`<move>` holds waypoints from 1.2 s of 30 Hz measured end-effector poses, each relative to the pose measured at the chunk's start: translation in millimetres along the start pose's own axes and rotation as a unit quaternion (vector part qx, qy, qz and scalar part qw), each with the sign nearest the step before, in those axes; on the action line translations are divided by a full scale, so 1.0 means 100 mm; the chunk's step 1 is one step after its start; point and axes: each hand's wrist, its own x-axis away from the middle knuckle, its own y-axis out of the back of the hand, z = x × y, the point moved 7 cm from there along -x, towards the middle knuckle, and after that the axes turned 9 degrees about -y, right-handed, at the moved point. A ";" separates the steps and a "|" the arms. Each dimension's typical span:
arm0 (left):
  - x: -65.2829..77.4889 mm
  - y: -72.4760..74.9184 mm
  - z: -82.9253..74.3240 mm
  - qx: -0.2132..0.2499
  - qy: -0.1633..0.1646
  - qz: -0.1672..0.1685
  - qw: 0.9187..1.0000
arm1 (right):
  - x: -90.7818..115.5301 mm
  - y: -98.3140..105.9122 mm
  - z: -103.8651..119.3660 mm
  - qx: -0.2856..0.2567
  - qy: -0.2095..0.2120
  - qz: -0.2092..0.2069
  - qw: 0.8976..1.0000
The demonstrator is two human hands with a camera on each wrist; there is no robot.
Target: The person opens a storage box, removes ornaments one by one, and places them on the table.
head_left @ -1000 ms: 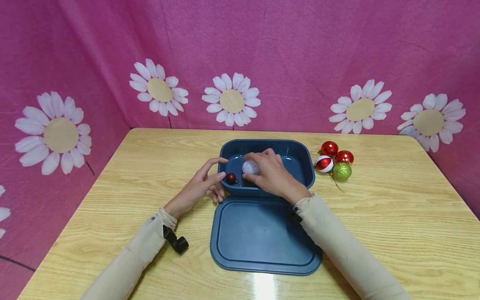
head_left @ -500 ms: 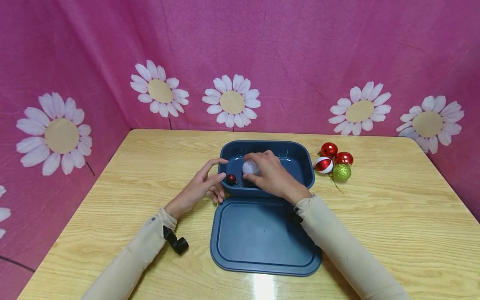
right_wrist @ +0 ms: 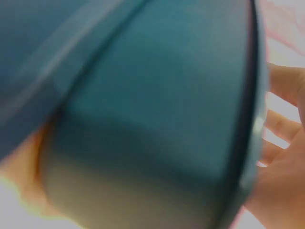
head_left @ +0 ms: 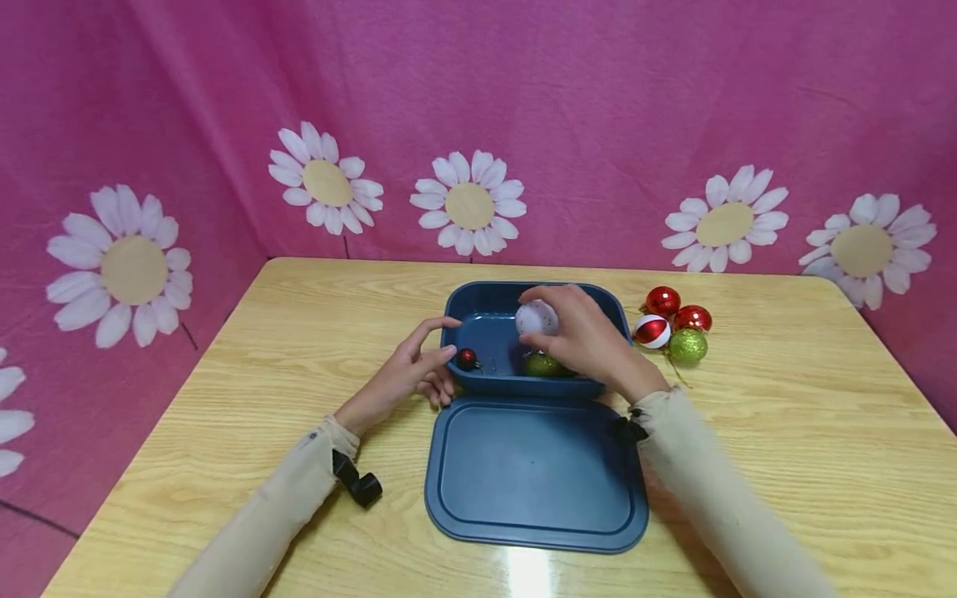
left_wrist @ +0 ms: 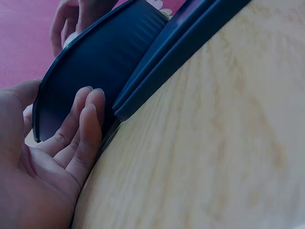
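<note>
In the head view my right hand [head_left: 586, 336] pinches a white speckled ball [head_left: 536, 319] between thumb and fingers, over the dark blue plastic box [head_left: 489, 384]. A green glittery ball [head_left: 542, 364] lies in the box below it, partly hidden by the hand. At the box's left end my left hand [head_left: 399, 378] holds the wall, thumb and forefinger at the rim. The left wrist view shows its other fingers [left_wrist: 88, 129] bent against the outside of the box [left_wrist: 102, 62]. Inside, near that end, sits a small dark red bauble [head_left: 467, 359].
The box's flat blue lid [head_left: 534, 473] lies on the wooden table [head_left: 262, 374], right in front of the box. Right of the box are two shiny red baubles [head_left: 663, 300], a red-and-white ball [head_left: 652, 331] and a green glitter bauble [head_left: 688, 345]. A pink flowered curtain [head_left: 591, 124] hangs behind.
My right hand has lifted the white speckled ball and moved it rightward within the box, bringing the green ball beneath into sight. The left hand stays at the box's left end.
</note>
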 end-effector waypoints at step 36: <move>0.00 -0.02 0.00 -0.008 -0.008 0.001 1.000 | 0.71 0.97 -0.66 0.058 -0.058 -0.105 0.991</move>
